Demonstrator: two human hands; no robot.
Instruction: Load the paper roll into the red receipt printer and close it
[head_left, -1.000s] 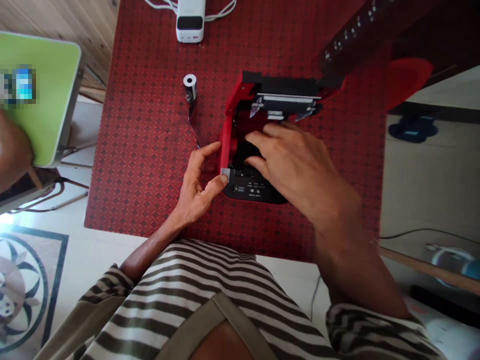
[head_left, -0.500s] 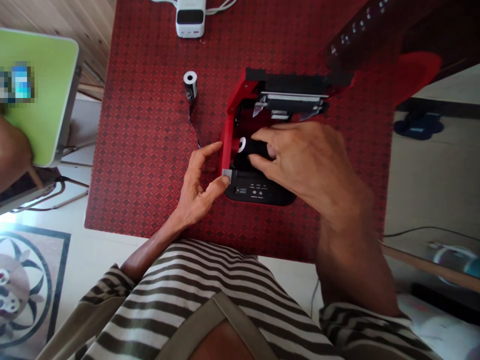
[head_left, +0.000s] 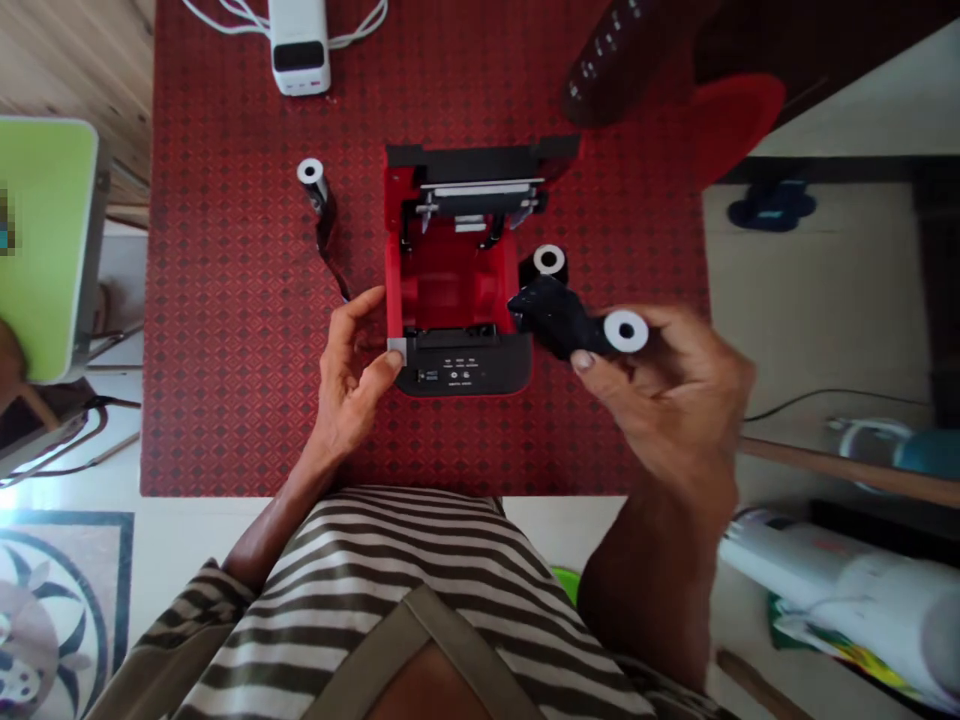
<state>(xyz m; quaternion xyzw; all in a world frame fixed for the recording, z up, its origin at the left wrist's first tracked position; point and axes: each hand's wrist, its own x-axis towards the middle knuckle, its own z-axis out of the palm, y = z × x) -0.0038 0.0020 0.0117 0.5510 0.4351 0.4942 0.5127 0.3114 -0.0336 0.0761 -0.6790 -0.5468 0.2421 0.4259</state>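
The red and black label printer point(head_left: 480, 368) has its lid point(head_left: 480, 165) raised, and its red inner bay point(head_left: 450, 285) holds no roll. My left hand point(head_left: 356, 375) grips the printer's front left corner, thumb on top and fingers along the side. Right of the printer, my right hand point(head_left: 667, 385) is closed on a roll of black ribbon point(head_left: 626, 332). Loose black film point(head_left: 559, 315) hangs from it toward the left. Behind that film stands another white-cored black roll point(head_left: 549, 261); whether the two are joined I cannot tell.
A black roll with a white core point(head_left: 310, 173) stands left of the printer, its strip trailing toward my left hand. A white power bank point(head_left: 300, 55) with cables lies at the back. Back right are a dark bottle point(head_left: 600, 75) and a red round object point(head_left: 739, 115).
My right hand has lifted the ribbon roll out of the printer's bay and moved it right, clear of the printer. My left hand keeps its grip. The whole view has shifted.
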